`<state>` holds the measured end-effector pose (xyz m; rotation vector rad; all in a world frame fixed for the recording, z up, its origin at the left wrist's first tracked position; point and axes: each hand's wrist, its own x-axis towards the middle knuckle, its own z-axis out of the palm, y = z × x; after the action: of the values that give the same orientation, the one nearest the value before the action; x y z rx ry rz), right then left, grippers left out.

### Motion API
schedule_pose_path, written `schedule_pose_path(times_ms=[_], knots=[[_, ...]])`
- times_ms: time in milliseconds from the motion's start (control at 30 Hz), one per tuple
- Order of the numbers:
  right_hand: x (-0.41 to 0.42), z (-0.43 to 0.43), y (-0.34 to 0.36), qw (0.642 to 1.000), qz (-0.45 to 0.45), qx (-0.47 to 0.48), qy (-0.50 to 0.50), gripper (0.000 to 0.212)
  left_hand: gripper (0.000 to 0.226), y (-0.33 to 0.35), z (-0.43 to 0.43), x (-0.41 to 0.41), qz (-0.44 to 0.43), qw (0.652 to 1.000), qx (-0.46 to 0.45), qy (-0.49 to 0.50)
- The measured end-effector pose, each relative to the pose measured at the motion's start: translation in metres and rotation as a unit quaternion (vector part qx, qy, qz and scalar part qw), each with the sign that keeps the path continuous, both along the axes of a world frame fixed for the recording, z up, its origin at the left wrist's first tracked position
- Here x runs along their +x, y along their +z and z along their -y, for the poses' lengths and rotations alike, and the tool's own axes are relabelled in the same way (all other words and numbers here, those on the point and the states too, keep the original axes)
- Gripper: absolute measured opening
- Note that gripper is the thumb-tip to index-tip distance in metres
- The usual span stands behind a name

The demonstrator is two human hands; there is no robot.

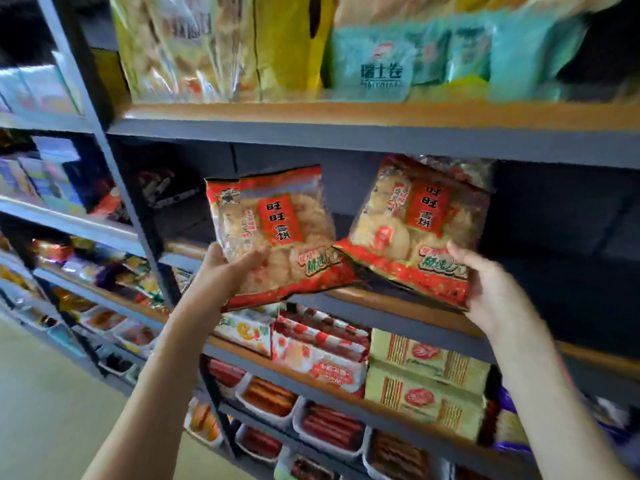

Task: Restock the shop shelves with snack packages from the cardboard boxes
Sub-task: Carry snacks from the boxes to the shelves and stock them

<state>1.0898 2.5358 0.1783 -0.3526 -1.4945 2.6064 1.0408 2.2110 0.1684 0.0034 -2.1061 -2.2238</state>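
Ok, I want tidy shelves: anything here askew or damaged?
The left hand and right hand hold the left cracker bag and right cracker bag tilted at the shelf edge; nothing looks damaged or spilled.

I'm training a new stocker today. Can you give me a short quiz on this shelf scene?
1. True or false: the left hand holds nothing.
2. What does the right hand have in its grip? A) a red snack package B) a cardboard box C) a tray of sausages
3. Fill in: on the upper shelf, right of the yellow package, stand ___-coloured packages.
Key: 1 false; 2 A; 3 teal.
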Motion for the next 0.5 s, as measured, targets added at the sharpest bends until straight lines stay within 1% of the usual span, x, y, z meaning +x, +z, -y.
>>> schedule_pose_path(times_ms=[33, 100, 167, 233, 300, 400, 433, 500], knots=[[-0.007, -0.001, 0.000, 1.000, 0.009, 0.000, -0.018, 0.050, 0.071, 0.002, 0.002, -0.011, -0.004, 1.000, -0.004, -0.011], [-0.019, -0.004, -0.001, 0.999, 0.015, 0.004, -0.039, 0.046, 0.059, 0.004, 0.004, -0.031, -0.014, 1.000, -0.002, -0.027], [-0.028, -0.007, -0.002, 0.999, 0.000, 0.017, -0.042, 0.037, 0.050, 0.005, 0.005, -0.049, -0.013, 0.999, 0.005, -0.047], [-0.035, -0.012, -0.001, 0.998, -0.028, 0.033, -0.044, 0.033, 0.048, 0.006, 0.005, -0.064, -0.011, 0.998, 0.019, -0.066], [-0.043, -0.020, -0.003, 0.994, -0.048, 0.074, -0.062, 0.042, 0.045, 0.002, 0.003, -0.078, -0.007, 0.995, 0.041, -0.095], [-0.056, -0.032, -0.005, 0.981, -0.079, 0.159, -0.073, 0.059, 0.035, -0.002, -0.006, -0.093, -0.005, 0.988, 0.076, -0.131], [-0.061, -0.035, -0.007, 0.978, -0.084, 0.177, -0.071, 0.063, 0.035, -0.004, -0.010, -0.097, -0.009, 0.986, 0.082, -0.146], [-0.073, -0.043, -0.010, 0.972, -0.081, 0.211, -0.060, 0.067, 0.045, -0.008, -0.021, -0.103, -0.021, 0.982, 0.088, -0.168]])
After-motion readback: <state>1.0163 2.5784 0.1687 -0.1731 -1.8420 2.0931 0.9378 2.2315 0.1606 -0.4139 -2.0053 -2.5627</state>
